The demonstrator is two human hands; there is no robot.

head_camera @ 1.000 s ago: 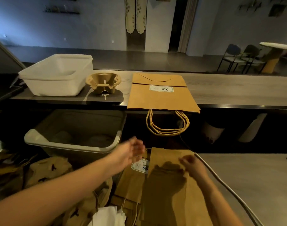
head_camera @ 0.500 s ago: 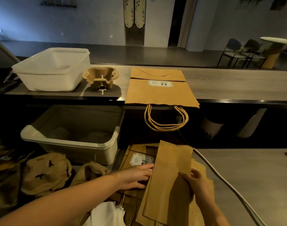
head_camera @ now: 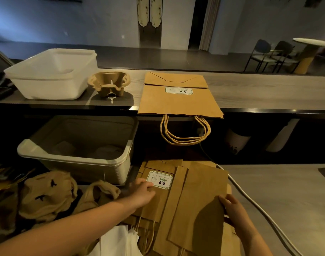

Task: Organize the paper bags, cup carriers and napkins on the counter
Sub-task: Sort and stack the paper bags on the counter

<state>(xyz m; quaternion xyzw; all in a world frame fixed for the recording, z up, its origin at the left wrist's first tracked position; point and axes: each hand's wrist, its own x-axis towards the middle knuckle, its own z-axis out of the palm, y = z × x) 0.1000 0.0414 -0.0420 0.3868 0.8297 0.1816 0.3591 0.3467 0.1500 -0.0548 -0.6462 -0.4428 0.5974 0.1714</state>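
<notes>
A loose pile of flat brown paper bags [head_camera: 193, 204] lies on the lower counter in front of me. My right hand [head_camera: 233, 209] grips the right edge of the top bag. My left hand [head_camera: 143, 193] rests on a labelled bag [head_camera: 158, 182] at the pile's left side, fingers curled at its edge. On the upper counter a neat stack of brown bags [head_camera: 178, 100] lies flat, handles hanging over the front edge. A cup carrier [head_camera: 109, 84] stands left of that stack. More cup carriers [head_camera: 47, 194] lie at lower left. White napkins [head_camera: 117, 241] show under my left arm.
A white tub [head_camera: 52, 74] stands at the upper counter's left end. A grey bin [head_camera: 78, 156] sits below it, behind the loose carriers. A white cable [head_camera: 259, 206] runs diagonally across the lower counter [head_camera: 287, 200] right of the bags. Chairs and a round table stand far right.
The bag my right hand held upright has come down flat onto the pile. My left hand has slid from above the pile onto the labelled bag at its left side.
</notes>
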